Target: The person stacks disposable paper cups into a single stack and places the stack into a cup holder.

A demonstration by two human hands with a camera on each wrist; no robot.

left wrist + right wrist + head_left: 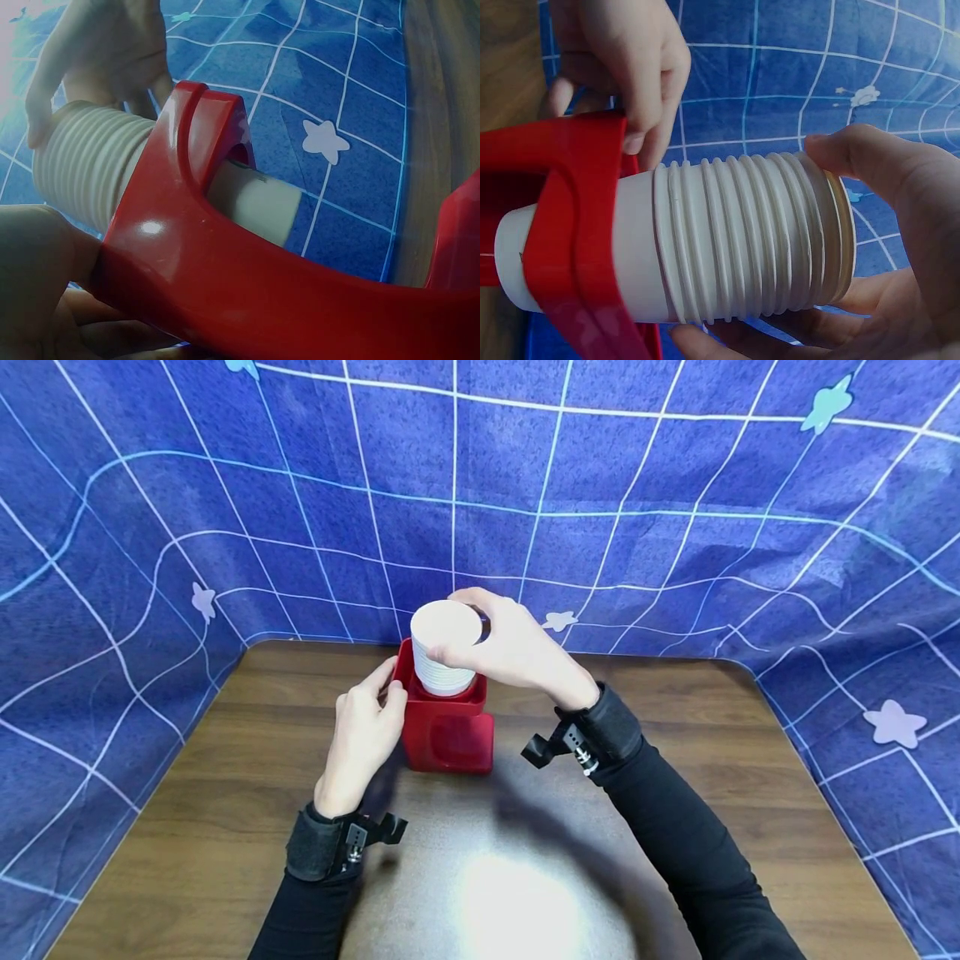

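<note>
Staged recording booth: blue backdrop cloth (675, 527), wooden table (750, 760)

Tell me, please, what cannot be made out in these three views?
- Cup stack, head view: its lower part is hidden inside the red holder.
- Cup count: rims too tightly packed in the right wrist view.
- Right hand grip, head view: fingers behind the stack are hidden.
- Left hand, left wrist view: cut off by the frame edge.

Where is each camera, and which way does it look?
Head: sits up high and looks forward and down at the table; shows both hands and black sleeves.
Left wrist: sits close by the left hand and looks along the red holder; shows fingers of both hands.
Right wrist: sits by the right hand and looks at the white cup stack; shows both hands.
Shared: all three views show the holder and cups.
</note>
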